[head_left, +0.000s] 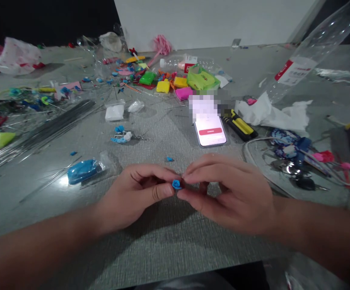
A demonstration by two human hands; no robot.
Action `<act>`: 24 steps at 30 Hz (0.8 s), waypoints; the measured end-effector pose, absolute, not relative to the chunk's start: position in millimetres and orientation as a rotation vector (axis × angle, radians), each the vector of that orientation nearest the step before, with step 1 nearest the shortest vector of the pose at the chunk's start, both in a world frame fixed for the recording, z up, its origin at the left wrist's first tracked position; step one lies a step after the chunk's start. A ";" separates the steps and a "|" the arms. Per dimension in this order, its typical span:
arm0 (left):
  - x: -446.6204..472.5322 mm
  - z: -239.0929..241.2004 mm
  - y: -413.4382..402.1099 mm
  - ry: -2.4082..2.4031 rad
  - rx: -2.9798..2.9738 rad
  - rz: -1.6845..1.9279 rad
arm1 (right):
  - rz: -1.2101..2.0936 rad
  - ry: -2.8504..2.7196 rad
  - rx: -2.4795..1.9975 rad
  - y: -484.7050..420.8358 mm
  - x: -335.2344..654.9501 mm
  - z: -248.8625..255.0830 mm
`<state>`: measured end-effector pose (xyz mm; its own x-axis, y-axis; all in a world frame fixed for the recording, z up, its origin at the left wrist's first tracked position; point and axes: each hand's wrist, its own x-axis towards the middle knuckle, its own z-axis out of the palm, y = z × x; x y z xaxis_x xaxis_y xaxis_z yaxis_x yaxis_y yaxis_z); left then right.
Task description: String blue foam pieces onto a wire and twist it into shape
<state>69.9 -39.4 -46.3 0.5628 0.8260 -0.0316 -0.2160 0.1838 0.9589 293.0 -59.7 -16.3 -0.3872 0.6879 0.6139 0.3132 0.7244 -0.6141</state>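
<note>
A small blue clay rose point(176, 184) with curled petals sits between my fingertips, low over the table. My left hand point(138, 187) pinches it from the left, thumb in front and index finger behind. From the right, the thumb and fingertips of my right hand point(232, 191) close on its edge. Just beyond the fingers lies a small scrap of blue clay point(170, 159). A wrapped lump of blue clay point(84, 171) rests left of my left hand. Farther back is a small blue and white clay piece point(122, 135) with thin wires.
A lit phone point(211, 133) and a yellow-black utility knife point(241, 125) lie beyond my right hand. A tall plastic bottle point(301, 66) stands at right, near keys point(301, 181) and a white cable. Wires point(54, 125) spread at left; colourful clay packs point(163, 86) lie behind.
</note>
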 end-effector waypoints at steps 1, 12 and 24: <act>69.6 -46.3 -39.3 0.643 1.166 0.814 | 0.507 -1.991 -0.757 -59.6 293.2 -16.5; 70.0 -41.5 -40.2 0.579 1.221 0.824 | 0.681 -1.930 -0.793 -57.3 291.1 -23.8; 71.4 -41.2 -39.6 0.519 1.240 0.823 | 0.664 -2.023 -0.680 -56.6 292.6 -17.5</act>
